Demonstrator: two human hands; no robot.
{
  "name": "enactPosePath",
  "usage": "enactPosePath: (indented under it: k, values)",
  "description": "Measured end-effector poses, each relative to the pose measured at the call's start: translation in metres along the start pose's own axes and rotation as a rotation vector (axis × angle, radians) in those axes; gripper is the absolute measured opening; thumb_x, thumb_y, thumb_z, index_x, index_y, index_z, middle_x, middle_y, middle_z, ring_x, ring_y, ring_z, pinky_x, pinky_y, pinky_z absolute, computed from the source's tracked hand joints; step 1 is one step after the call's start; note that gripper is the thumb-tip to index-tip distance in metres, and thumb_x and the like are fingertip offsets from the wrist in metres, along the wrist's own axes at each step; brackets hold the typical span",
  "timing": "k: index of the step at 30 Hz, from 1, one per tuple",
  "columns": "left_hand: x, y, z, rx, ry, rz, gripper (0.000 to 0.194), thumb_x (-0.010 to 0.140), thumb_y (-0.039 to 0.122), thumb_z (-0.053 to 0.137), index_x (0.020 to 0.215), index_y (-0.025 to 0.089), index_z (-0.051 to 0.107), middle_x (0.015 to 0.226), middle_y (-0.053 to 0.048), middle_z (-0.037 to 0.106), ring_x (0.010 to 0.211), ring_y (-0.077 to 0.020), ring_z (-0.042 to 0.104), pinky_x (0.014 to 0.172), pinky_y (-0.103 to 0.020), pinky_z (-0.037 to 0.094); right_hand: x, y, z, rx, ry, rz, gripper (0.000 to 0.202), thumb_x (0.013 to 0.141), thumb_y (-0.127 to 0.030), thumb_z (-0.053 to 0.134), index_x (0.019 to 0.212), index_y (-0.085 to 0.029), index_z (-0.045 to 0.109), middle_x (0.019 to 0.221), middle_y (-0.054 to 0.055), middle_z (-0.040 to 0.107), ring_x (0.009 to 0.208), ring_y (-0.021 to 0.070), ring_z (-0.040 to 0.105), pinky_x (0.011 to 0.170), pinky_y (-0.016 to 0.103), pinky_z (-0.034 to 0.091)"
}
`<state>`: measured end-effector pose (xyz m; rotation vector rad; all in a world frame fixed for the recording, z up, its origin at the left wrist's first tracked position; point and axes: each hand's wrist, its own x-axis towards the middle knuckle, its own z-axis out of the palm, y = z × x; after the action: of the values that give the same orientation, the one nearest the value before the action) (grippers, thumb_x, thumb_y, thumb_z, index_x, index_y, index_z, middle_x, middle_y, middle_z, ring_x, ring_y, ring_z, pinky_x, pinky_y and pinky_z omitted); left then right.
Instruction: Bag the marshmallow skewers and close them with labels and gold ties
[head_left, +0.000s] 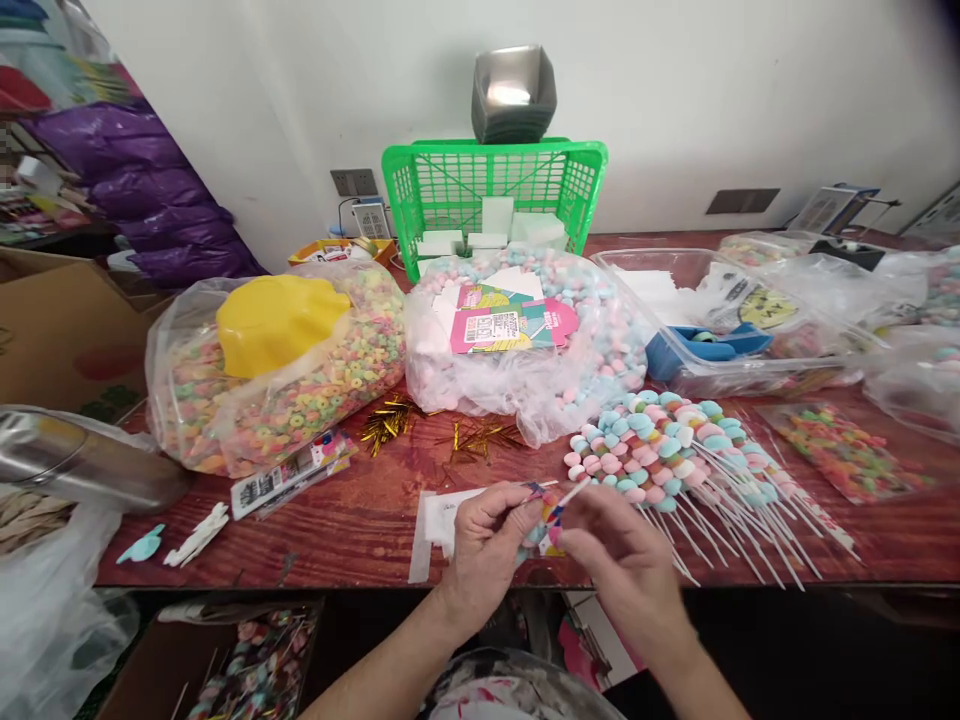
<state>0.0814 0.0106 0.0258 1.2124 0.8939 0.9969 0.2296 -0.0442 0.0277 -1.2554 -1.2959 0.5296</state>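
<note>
Apparently glossy wrapper (553,512) between hands (559,535)

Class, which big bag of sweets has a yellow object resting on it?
The leftmost bag of multicoloured rings, under the yellow object. The big bag beside it, with pink and blue sweets, carries printed cards.

The only view looks from the person's head, forward and down over the near edge of the table (360,555), toward the wall beyond it.

Yellow patch (766,306) on packet in clear tub (795,378), counter's (337,550) rear right: maybe "AV"; other print unreadable.
</note>
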Motion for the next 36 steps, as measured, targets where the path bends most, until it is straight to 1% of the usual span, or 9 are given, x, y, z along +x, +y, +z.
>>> enactPosePath:
  k: [4,11,14,16,19,22,26,32,36]
  values:
    - [-0.008,-0.001,0.001,0.09,-0.083,0.07,0.027,0.086,0.041,0.062,0.082,0.016,0.071,0.072,-0.003,0.058,0.056,-0.0097,0.054,0.043,-0.019,0.043,-0.005,-0.003,0.021,0.034,0.045,-0.11,0.013,0.087,-0.012,0.057,0.084,-0.023,0.064,0.074,0.0,0.06,0.069,0.0141,0.057,0.062,0.026,0.049]
    - [-0.012,0.002,-0.003,-0.136,-0.304,-0.174,0.041,0.088,0.055,0.052,0.08,0.016,0.054,0.074,0.002,0.048,0.047,-0.0057,0.05,0.043,-0.02,0.045,-0.002,0.002,0.029,-0.081,0.136,-0.335,0.033,0.084,-0.004,0.056,0.103,-0.028,0.068,0.084,0.003,0.057,0.075,0.0151,0.057,0.064,0.03,0.048]
    - [-0.009,0.004,-0.011,-0.166,-0.436,-0.319,0.043,0.085,0.059,0.055,0.084,0.016,0.053,0.067,0.004,0.048,0.042,-0.0059,0.049,0.042,-0.019,0.039,-0.003,0.004,0.028,0.013,0.133,-0.234,0.014,0.085,-0.014,0.06,0.088,-0.025,0.069,0.09,0.006,0.06,0.085,0.0192,0.059,0.073,0.036,0.051]
    - [-0.008,0.005,-0.016,-0.109,-0.51,-0.333,0.044,0.085,0.058,0.056,0.081,0.014,0.056,0.064,0.004,0.051,0.045,-0.0067,0.05,0.045,-0.019,0.037,-0.002,0.004,0.024,0.15,-0.002,-0.078,0.01,0.086,-0.024,0.061,0.077,-0.021,0.066,0.098,0.009,0.064,0.089,0.021,0.06,0.079,0.04,0.052]
    - [-0.009,0.005,-0.017,-0.088,-0.569,-0.351,0.046,0.083,0.055,0.06,0.075,0.011,0.063,0.064,-0.001,0.058,0.058,-0.0092,0.054,0.058,-0.021,0.041,-0.002,0.004,0.015,0.436,-0.228,0.213,0.02,0.083,-0.032,0.065,0.07,-0.018,0.06,0.094,0.008,0.067,0.062,0.0139,0.059,0.056,0.029,0.054]
    - [-0.012,0.001,-0.011,-0.254,-0.594,-0.434,0.044,0.079,0.055,0.065,0.076,0.011,0.063,0.068,-0.003,0.061,0.063,-0.0123,0.057,0.059,-0.022,0.044,-0.004,0.002,0.01,0.548,-0.207,0.296,0.018,0.076,-0.027,0.072,0.068,-0.018,0.059,0.079,0.001,0.063,0.041,0.0063,0.048,0.034,0.02,0.042]
    - [-0.012,-0.003,-0.006,-0.274,-0.616,-0.436,0.045,0.077,0.059,0.064,0.076,0.015,0.055,0.071,-0.004,0.059,0.058,-0.0109,0.055,0.043,-0.017,0.038,-0.01,0.005,0.011,0.484,-0.059,0.275,0.017,0.076,-0.027,0.073,0.07,-0.019,0.059,0.071,-0.003,0.055,0.038,0.0071,0.049,0.029,0.02,0.04]
    - [-0.011,0.005,-0.012,0.235,-0.628,-0.288,0.043,0.088,0.058,0.048,0.079,0.016,0.055,0.072,0.0,0.05,0.06,-0.0078,0.045,0.047,-0.014,0.037,-0.013,0.017,0.008,0.027,-0.032,0.028,0.019,0.081,-0.025,0.067,0.065,-0.02,0.058,0.062,-0.002,0.053,0.055,0.0123,0.051,0.047,0.024,0.046]
    - [-0.011,0.008,-0.015,0.337,-0.556,-0.316,0.039,0.089,0.053,0.045,0.075,0.017,0.052,0.069,0.001,0.049,0.059,-0.0087,0.045,0.043,-0.014,0.034,-0.008,0.009,-0.006,-0.289,-0.018,-0.159,0.011,0.087,-0.021,0.058,0.093,-0.021,0.067,0.081,0.005,0.062,0.075,0.0188,0.058,0.065,0.034,0.049]
